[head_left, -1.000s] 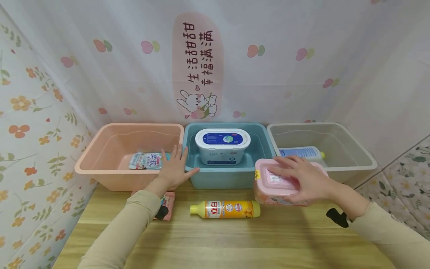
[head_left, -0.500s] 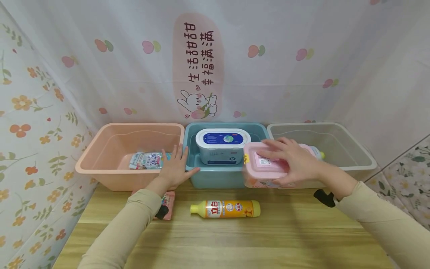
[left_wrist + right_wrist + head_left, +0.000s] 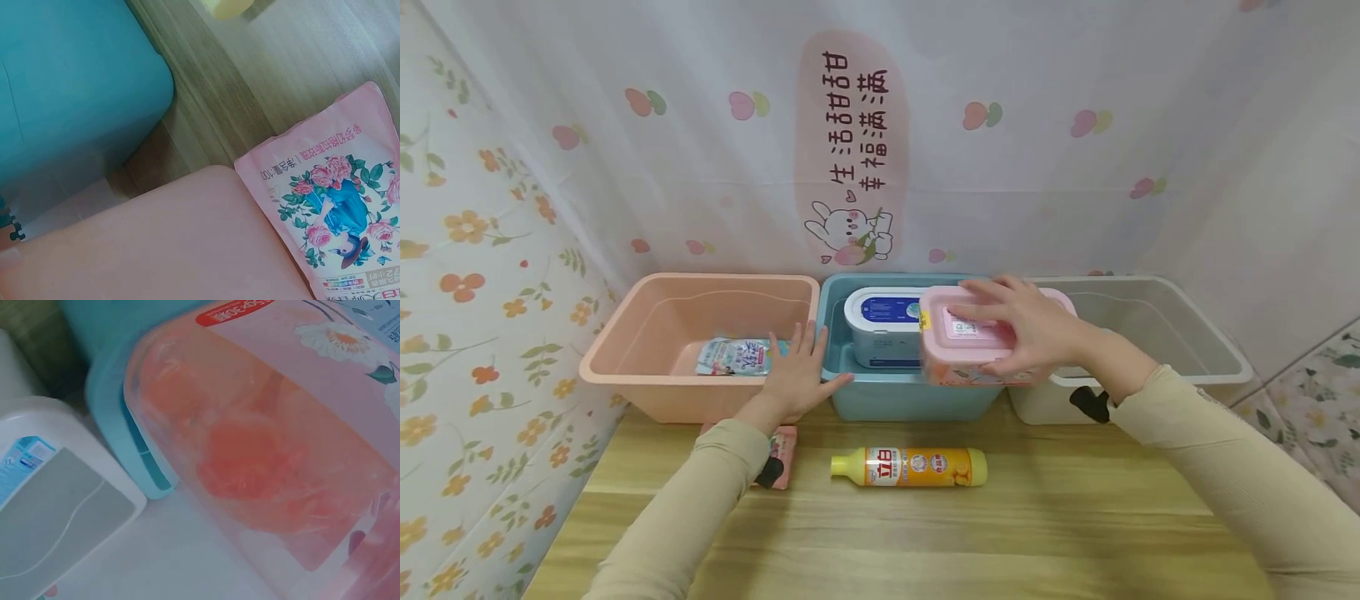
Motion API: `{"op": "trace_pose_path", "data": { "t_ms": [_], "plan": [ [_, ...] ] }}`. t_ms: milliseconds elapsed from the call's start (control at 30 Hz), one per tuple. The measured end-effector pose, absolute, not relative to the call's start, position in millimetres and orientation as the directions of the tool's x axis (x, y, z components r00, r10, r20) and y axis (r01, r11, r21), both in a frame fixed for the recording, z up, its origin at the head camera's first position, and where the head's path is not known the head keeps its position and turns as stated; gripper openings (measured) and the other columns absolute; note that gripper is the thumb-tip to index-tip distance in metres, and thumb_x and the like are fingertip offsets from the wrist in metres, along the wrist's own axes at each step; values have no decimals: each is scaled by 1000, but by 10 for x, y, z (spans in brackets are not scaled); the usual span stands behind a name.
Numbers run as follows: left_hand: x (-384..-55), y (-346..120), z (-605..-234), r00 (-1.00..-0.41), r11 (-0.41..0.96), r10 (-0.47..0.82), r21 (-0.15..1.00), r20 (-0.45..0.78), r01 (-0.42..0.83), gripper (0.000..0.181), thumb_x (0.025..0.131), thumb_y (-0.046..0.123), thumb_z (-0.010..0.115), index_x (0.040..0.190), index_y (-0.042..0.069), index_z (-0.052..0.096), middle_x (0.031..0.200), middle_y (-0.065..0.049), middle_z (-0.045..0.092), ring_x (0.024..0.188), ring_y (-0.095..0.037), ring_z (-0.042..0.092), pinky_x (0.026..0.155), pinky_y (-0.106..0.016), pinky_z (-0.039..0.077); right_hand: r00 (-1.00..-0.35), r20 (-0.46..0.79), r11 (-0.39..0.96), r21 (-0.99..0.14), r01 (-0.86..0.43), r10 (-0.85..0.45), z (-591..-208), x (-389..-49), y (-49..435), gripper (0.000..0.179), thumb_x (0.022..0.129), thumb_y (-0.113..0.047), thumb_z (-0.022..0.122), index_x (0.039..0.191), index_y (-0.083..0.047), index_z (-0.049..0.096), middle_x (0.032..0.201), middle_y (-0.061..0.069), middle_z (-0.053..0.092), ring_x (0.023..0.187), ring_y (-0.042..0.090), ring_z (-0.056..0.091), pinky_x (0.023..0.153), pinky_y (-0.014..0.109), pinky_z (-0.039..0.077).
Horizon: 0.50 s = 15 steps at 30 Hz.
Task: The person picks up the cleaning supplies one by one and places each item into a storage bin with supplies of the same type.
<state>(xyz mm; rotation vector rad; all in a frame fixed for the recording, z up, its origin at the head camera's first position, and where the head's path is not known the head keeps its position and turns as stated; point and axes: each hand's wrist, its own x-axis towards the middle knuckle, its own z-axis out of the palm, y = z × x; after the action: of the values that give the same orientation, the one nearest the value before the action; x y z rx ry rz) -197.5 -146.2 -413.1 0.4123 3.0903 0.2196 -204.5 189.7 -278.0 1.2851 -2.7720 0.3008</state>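
Three plastic bins stand in a row before you, and at least two already hold goods: a blue-and-white pouch [image 3: 741,357] lies in the peach bin [image 3: 647,396], and an oval white tub [image 3: 880,343] stands in the blue bin [image 3: 917,404]. Something with a blue label [image 3: 25,465] shows inside the grey bin [image 3: 1045,406], though your arm hides most of it from above.

Your right hand [image 3: 1030,325] grips the pink-lidded box [image 3: 955,343] from above, fingers spread over the lid and thumb at its near side. The box is overhead at the blue bin's right end, beside the tub and not yet released; whether it touches the rim you cannot tell. Your left hand [image 3: 793,379] has its fingers straight and fanned at the peach bin's rim, holding nothing.

Outside the bins you have two things left: the yellow dish-soap bottle [image 3: 917,467], lying on the wooden table [image 3: 880,550], and the rose-printed pink sachet [image 3: 340,200] just beside the peach bin.
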Motion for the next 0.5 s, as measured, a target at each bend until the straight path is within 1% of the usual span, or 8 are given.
{"op": "trace_pose_path", "data": {
  "t_ms": [267, 500],
  "plan": [
    [-1977, -1461, -4146, -964, 955, 263, 132, 29, 264, 93, 87, 69, 38, 150, 4, 16, 157, -19, 6, 144, -39, 6, 108, -69, 0, -663, 145, 647, -147, -748, -734, -2759, -2184, 1741, 76, 65, -45, 73, 135, -24, 52, 145, 13, 39, 122, 34, 36, 97, 57, 33],
    [-1967, -1465, -4140, -965, 953, 261, 151, 33, 263, 94, 86, 71, 36, 150, 4, 16, 157, -18, 6, 145, -37, 4, 108, -68, -4, -702, 100, 684, -165, -710, -705, -2825, -2309, 1631, 78, 65, -47, 74, 137, -27, 50, 149, 9, 34, 127, 33, 33, 101, 61, 29]
  ]
}}
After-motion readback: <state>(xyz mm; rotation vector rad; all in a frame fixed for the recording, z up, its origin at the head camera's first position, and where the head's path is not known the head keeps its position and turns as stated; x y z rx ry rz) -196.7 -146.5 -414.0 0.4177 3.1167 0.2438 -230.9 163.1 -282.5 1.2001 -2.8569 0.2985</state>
